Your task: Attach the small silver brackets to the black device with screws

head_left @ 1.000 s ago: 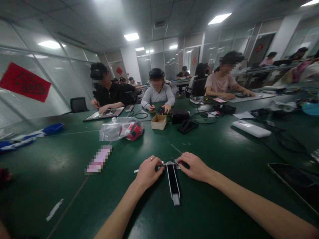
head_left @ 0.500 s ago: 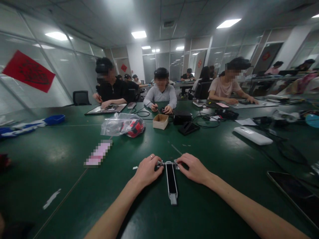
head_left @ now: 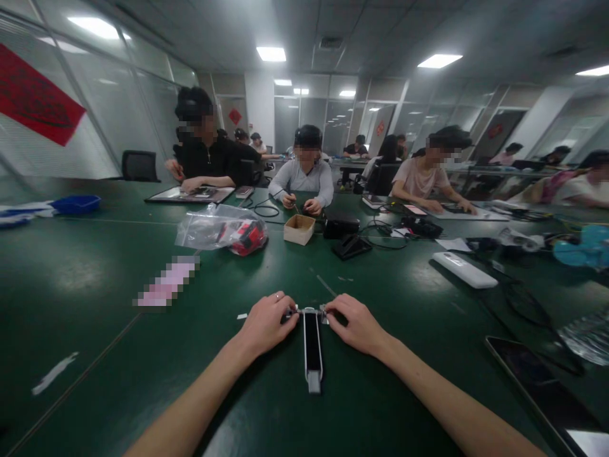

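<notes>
A slim device (head_left: 313, 343) with a long black top and a pale frame lies on the green table between my hands. It has a grey tab at its near end and small metal-looking parts out to either side at its far end. My left hand (head_left: 270, 324) is closed, thumb and fingers pinching the left side part. On the opposite side my right hand (head_left: 358, 322) is also closed, its fingertips on the right side part. The fingertips partly hide both side parts, so their exact shape is unclear.
Ahead stand an open cardboard box (head_left: 299, 230), a clear plastic bag (head_left: 209, 230) with something red inside, and a black stand (head_left: 351, 247). To the right lie a white oblong device (head_left: 464, 270), cables and a dark tablet (head_left: 537, 387). Several people work across the table.
My view has turned slightly, so most of the table things appear further left. Both hands keep their pinch at the device's sides, and the device shows no clear change.
</notes>
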The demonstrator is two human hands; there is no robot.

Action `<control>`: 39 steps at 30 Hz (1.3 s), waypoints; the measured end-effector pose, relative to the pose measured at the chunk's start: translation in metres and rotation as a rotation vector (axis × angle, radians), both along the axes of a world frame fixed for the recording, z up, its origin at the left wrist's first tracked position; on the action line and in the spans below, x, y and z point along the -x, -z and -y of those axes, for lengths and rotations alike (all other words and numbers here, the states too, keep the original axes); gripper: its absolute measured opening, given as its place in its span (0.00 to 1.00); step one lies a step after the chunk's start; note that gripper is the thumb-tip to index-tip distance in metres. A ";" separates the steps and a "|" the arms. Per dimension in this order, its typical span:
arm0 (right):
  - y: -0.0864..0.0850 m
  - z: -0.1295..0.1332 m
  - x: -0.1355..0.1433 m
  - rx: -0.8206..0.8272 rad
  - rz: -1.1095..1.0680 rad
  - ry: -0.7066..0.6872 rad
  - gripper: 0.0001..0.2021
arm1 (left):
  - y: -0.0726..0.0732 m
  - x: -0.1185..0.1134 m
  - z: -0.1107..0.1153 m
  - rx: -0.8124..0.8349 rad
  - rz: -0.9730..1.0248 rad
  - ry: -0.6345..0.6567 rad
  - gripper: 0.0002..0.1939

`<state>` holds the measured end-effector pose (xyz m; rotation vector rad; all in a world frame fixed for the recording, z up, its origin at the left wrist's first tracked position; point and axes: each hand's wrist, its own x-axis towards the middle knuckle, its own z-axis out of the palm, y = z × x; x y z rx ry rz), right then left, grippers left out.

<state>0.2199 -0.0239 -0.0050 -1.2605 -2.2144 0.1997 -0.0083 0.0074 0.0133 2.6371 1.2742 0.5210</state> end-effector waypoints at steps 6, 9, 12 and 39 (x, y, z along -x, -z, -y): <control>-0.001 0.001 0.000 0.017 -0.009 -0.008 0.06 | 0.002 0.000 0.001 -0.004 -0.030 0.006 0.09; 0.000 0.000 0.000 0.009 -0.012 -0.011 0.07 | 0.004 0.000 0.001 -0.020 -0.030 0.028 0.08; 0.001 -0.001 -0.001 0.005 -0.013 -0.015 0.07 | 0.003 0.000 0.000 -0.033 -0.011 0.027 0.08; 0.000 0.000 -0.002 0.032 -0.007 0.001 0.07 | 0.003 -0.001 0.001 -0.029 -0.013 0.022 0.06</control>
